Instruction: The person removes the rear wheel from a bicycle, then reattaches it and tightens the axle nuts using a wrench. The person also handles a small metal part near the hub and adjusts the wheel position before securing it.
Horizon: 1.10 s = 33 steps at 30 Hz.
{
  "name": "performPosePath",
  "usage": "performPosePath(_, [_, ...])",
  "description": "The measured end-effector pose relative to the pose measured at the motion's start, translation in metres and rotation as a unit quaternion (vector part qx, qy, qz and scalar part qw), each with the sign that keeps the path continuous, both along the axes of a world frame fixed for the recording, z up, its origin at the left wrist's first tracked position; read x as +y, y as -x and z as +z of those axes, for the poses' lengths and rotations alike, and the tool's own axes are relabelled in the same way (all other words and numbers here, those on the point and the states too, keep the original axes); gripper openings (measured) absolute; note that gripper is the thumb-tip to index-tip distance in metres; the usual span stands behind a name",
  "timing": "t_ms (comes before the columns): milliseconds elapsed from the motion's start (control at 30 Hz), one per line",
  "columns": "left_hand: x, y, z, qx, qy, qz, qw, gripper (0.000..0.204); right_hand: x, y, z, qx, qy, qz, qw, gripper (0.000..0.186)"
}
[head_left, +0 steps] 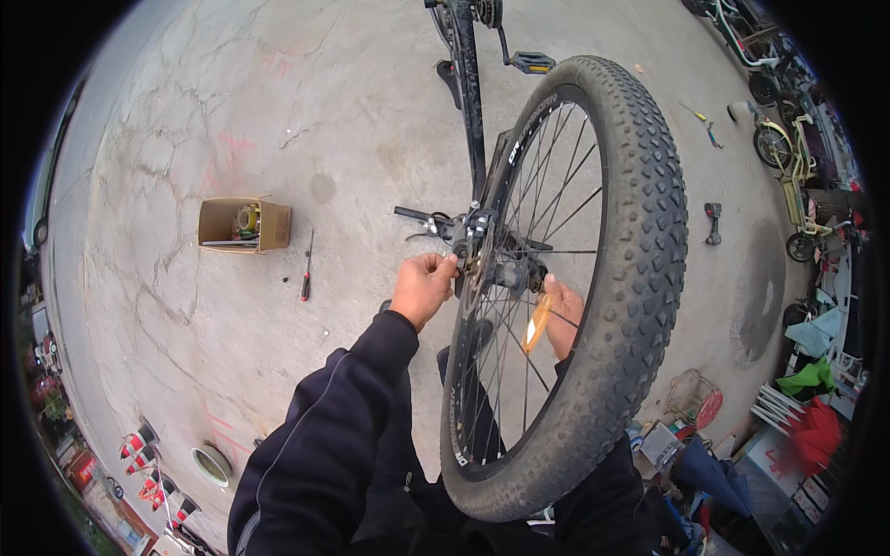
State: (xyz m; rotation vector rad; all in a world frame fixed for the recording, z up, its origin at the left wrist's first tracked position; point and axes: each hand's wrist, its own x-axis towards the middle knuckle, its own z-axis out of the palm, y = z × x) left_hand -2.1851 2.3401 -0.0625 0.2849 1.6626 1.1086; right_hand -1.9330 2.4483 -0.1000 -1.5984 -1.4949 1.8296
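An upside-down bicycle stands before me, its knobby black wheel (640,250) filling the middle of the view. My left hand (423,285) is closed on the axle end at the left side of the hub (505,269), beside the fork dropout. My right hand (564,313) reaches behind the spokes and holds the hub's right side; the spokes and an orange reflector (536,322) partly hide it. What the fingers pinch is too small to make out.
An open cardboard box (243,224) with small parts sits on the cracked concrete to the left, a red-handled screwdriver (306,274) beside it. A tool (712,222) lies right of the wheel. Parked bicycles and clutter line the right edge.
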Motion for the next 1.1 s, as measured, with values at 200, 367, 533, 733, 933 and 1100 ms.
performPosePath(200, [-0.014, 0.009, -0.001, -0.05, 0.018, 0.056, 0.997, 0.047, -0.004, 0.007, 0.004, -0.018, -0.094, -0.025, 0.995, 0.046])
performPosePath(367, [-0.003, 0.009, -0.011, -0.002, -0.034, 0.0, 0.999, 0.044, 0.0, 0.015, 0.014, -0.003, 0.005, -0.079, 0.997, 0.048])
performPosePath(533, [-0.014, 0.016, -0.016, -0.064, -0.115, -0.044, 0.99, 0.043, -0.028, 0.0, 0.034, -0.027, 0.009, -0.126, 0.992, 0.048])
performPosePath(733, [-0.153, 0.054, -0.045, -0.055, 0.001, -0.044, 0.998, 0.068, -0.141, -0.069, 0.039, -0.195, 0.044, -0.091, 0.976, 0.038])
performPosePath(933, [-0.395, 0.099, -0.078, 0.003, 0.268, 0.103, 0.958, 0.048, -0.295, -0.097, 0.012, -0.163, -0.044, 0.071, 0.983, 0.023])
performPosePath(1100, [-0.455, 0.076, -0.061, -0.081, 0.242, 0.239, 0.937, 0.056, -0.369, 0.018, 0.027, -0.098, 0.105, 0.185, 0.972, 0.029])
